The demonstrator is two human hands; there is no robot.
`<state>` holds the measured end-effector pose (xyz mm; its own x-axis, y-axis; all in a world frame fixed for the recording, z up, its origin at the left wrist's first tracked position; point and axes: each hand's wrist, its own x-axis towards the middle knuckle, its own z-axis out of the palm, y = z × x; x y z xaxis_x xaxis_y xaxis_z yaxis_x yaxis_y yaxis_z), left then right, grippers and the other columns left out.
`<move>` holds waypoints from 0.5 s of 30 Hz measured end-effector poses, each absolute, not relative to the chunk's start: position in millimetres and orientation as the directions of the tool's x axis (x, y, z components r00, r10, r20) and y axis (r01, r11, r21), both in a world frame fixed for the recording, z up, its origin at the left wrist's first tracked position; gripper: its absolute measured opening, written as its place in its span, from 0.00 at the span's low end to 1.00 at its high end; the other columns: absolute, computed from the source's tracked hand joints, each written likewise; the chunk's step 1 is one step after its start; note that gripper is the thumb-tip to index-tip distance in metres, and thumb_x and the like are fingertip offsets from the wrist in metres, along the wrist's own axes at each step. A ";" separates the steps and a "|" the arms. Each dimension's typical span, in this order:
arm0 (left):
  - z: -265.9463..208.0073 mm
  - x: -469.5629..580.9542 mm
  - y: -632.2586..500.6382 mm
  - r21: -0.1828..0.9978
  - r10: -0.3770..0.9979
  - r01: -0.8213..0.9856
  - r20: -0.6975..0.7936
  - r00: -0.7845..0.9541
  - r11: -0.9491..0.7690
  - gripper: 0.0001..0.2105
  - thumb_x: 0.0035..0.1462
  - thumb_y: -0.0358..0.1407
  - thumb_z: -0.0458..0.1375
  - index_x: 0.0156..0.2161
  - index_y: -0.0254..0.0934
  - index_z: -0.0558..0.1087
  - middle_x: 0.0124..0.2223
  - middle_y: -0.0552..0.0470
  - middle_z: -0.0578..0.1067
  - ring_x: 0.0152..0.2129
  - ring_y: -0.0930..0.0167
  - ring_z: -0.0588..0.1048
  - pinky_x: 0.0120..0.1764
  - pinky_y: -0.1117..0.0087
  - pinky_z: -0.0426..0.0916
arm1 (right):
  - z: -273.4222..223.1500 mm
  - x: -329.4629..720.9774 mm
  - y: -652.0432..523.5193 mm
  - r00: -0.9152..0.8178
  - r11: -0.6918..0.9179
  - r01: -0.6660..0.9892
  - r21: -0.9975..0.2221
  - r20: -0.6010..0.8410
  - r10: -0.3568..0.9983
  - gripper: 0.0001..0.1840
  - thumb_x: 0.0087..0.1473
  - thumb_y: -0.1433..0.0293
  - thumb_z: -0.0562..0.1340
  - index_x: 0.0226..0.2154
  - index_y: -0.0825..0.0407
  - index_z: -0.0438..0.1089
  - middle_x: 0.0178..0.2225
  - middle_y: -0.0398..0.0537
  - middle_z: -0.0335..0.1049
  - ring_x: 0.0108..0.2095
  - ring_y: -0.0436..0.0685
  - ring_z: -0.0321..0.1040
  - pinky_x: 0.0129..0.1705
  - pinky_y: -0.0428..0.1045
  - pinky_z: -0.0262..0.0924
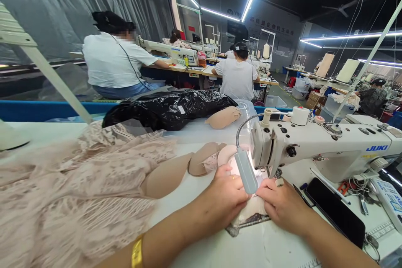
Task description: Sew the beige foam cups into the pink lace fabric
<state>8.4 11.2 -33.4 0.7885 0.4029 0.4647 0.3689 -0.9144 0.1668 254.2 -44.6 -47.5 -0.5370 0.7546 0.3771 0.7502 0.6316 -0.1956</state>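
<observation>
A JUKI sewing machine (314, 146) stands on the white table, its needle area lit by a grey gooseneck lamp (246, 171). Beneath the needle lies a pale pink bra cup (226, 155), washed out by the light and partly covered. My left hand (224, 197) is closed on its near left side, fingers curled under. From the right, my right hand (281, 201) pinches the edge close to the needle. The lamp head hides part of the fabric between my fingertips. Further beige cups (201, 159) trail off to the left.
Pink lace fabric (78, 192) spreads over the left of the table. Behind it are a black plastic bag (169, 109) and a clear bin (248, 111). A phone (336, 209) and snips (363, 204) lie at right. Co-workers (117, 58) sit at machines ahead.
</observation>
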 end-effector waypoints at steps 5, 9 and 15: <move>-29.9 9.2 23.1 0.175 0.379 0.337 0.469 0.798 -0.925 0.13 0.62 0.21 0.51 0.34 0.40 0.73 0.35 0.55 0.79 0.30 0.66 0.73 0.47 0.56 0.58 | -50.4 252.4 -42.3 -0.507 0.586 0.783 -0.206 0.335 0.794 0.21 0.56 0.84 0.59 0.46 0.47 0.74 0.42 0.48 0.75 0.39 0.60 0.67 0.41 0.51 0.61; -32.7 4.2 30.0 0.190 0.565 0.545 0.452 0.690 -0.817 0.14 0.66 0.28 0.48 0.32 0.40 0.73 0.38 0.47 0.77 0.40 0.59 0.74 0.53 0.51 0.64 | -51.1 253.0 -43.7 -0.514 0.597 0.773 -0.212 0.343 0.787 0.21 0.55 0.85 0.59 0.46 0.47 0.73 0.42 0.48 0.75 0.38 0.59 0.67 0.40 0.51 0.60; -16.5 -20.9 32.4 0.280 0.795 0.747 0.284 0.536 -0.603 0.17 0.65 0.25 0.43 0.45 0.36 0.75 0.42 0.42 0.79 0.38 0.59 0.78 0.40 0.59 0.71 | -49.8 253.6 -45.9 -0.513 0.613 0.757 -0.227 0.375 0.772 0.19 0.55 0.85 0.58 0.44 0.50 0.73 0.44 0.48 0.75 0.40 0.59 0.66 0.41 0.51 0.60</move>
